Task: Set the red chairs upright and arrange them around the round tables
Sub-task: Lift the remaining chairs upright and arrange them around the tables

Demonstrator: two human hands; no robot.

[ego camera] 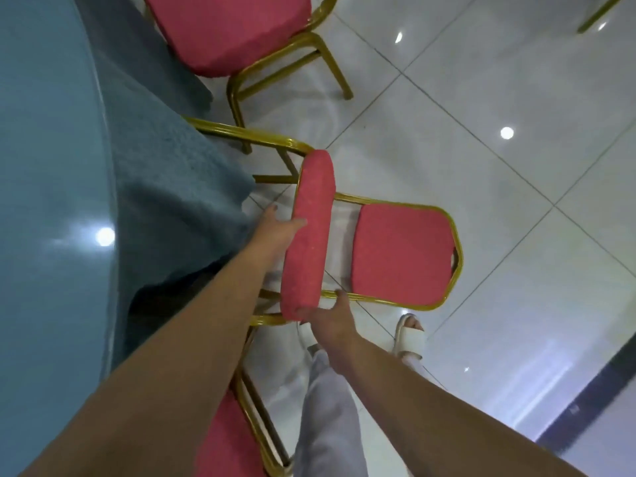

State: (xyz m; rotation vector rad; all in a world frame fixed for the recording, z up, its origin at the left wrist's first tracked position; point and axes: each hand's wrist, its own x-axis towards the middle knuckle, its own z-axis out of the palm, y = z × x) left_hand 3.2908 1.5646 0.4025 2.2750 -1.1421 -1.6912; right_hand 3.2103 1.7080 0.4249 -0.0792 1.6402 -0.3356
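The tipped red chair point(402, 253) lies on its back on the white tiled floor point(499, 208), with its gold frame showing and its seat edge-on, just beside the round table point(44, 166) and its blue-grey cloth point(165, 187). The left hand point(278, 228) grips the seat's far end and the right hand point(330, 318) curls around its near corner. Another red chair point(234, 29) stands upright beyond, a third point(223, 435) is near the legs, and open floor lies to the right.

Three red chairs: upper chair point(234, 32), middle chair point(402, 256), bottom chair point(227, 438). One lone gold leg point(600, 13) at upper right. One table point(44, 166). Two hands: left hand point(275, 228), right hand point(330, 321). One sandal point(409, 339).
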